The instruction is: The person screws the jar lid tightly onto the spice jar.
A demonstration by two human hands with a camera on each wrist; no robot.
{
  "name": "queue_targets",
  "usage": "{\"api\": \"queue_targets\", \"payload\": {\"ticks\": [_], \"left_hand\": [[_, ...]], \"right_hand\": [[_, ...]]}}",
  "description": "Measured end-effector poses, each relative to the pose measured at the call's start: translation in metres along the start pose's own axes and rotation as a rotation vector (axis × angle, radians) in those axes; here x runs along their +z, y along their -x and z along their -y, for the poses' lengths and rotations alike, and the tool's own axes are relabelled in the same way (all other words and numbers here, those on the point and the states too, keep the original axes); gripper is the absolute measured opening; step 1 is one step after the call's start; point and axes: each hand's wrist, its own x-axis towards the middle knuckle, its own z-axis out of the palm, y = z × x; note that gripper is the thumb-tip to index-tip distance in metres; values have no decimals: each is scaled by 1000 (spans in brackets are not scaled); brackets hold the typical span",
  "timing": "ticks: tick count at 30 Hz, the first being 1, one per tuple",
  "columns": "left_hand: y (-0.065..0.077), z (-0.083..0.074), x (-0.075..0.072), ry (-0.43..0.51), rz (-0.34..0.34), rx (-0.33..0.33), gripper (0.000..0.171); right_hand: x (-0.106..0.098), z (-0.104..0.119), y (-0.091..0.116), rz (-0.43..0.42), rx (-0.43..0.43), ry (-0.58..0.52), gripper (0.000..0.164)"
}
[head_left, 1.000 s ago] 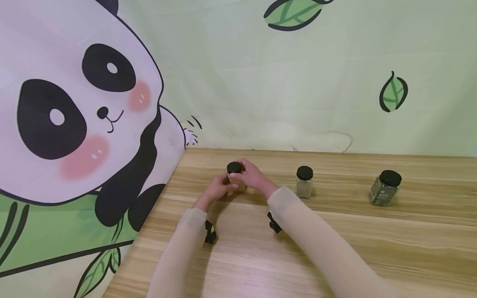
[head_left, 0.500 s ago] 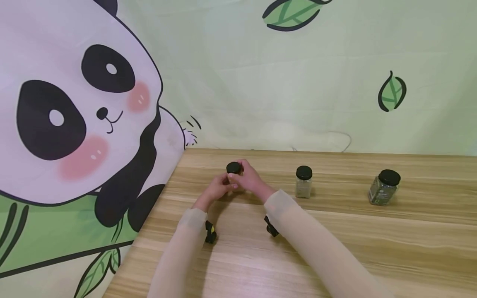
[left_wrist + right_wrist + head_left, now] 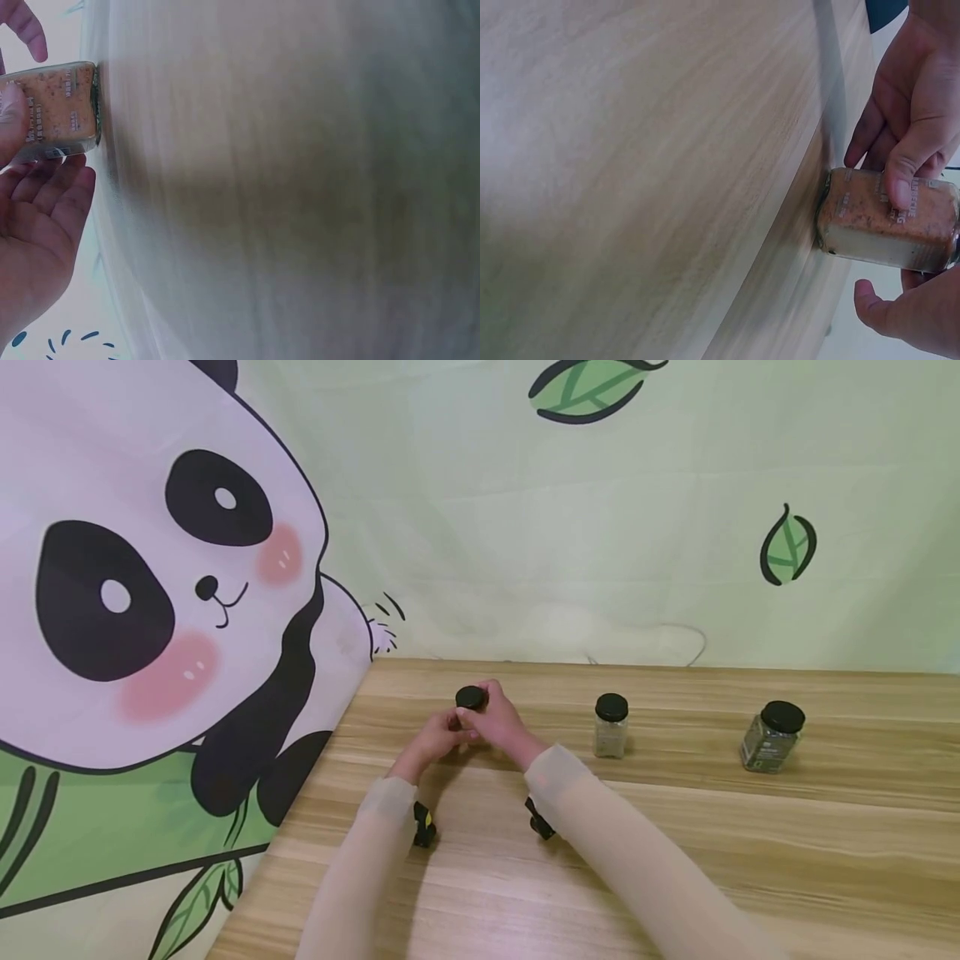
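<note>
A square glass spice jar with orange-brown seasoning and a black lid stands upright near the back left of the table, its base right at the wood. My left hand grips the jar's lower body. In the right wrist view the left thumb lies across the jar's printed front face, its fingers going behind. My right hand holds the top at the black lid, thumb in front and fingers behind. One right fingertip sticks out beside the glass. Where the hands cover it, the jar is hidden in the head view.
A slim spice jar with pale contents and a black lid stands right of my hands. Farther right is a wider dark green-labelled jar. Behind the wooden table hangs a panda-print backdrop. Black wrist devices hang under both sleeves.
My right wrist and forearm have shifted slightly left and down while the hand stays at the lid. The jar and my left hand keep their place.
</note>
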Motion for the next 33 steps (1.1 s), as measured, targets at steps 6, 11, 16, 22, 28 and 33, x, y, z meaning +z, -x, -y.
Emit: {"api": "queue_targets", "payload": {"ticks": [6,11,16,22,28,33], "left_hand": [[1,-2,0,-29,-12,6,46],[0,-2,0,-46,-25,36,38],[0,-1,1,-63,-25,58,30],[3,1,-2,-53,-33,51,26],[3,1,-1,-35,-32,32,32],[3,1,1,-15,-5,5,33]], "right_hand": [[4,2,3,-26,18,-31,53],[8,1,5,-74,5,-36,56],[15,2,6,-143,4,-30,57],[25,5,7,-208,1,-71,56],[21,-1,4,-173,11,-142,73],[-6,-1,-3,72,68,-126,84]]}}
